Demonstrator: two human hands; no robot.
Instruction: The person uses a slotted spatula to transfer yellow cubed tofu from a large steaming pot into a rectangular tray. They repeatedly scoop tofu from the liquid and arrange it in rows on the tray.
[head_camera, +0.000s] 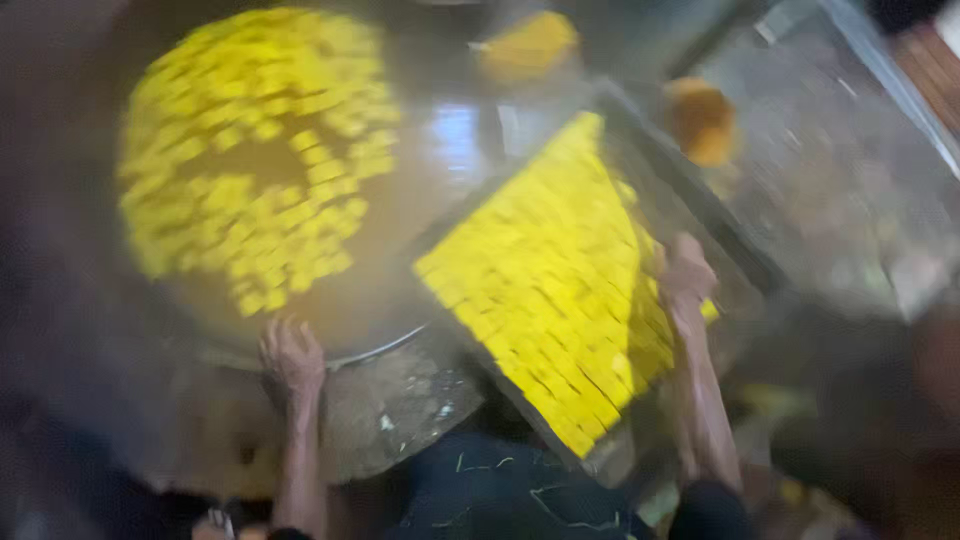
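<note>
A large round metal pan holds several small yellow cubes spread over its brownish contents. My left hand rests on the pan's near rim, fingers spread. To the right a flat tray lies tilted toward the pan, covered with a sheet of yellow pieces cut into small squares. My right hand grips the tray's right edge. The whole view is blurred by motion.
A rough stone or concrete surface lies under the pan at the front. At the back are an orange-yellow lump and another yellow heap. A grey gritty surface fills the right side.
</note>
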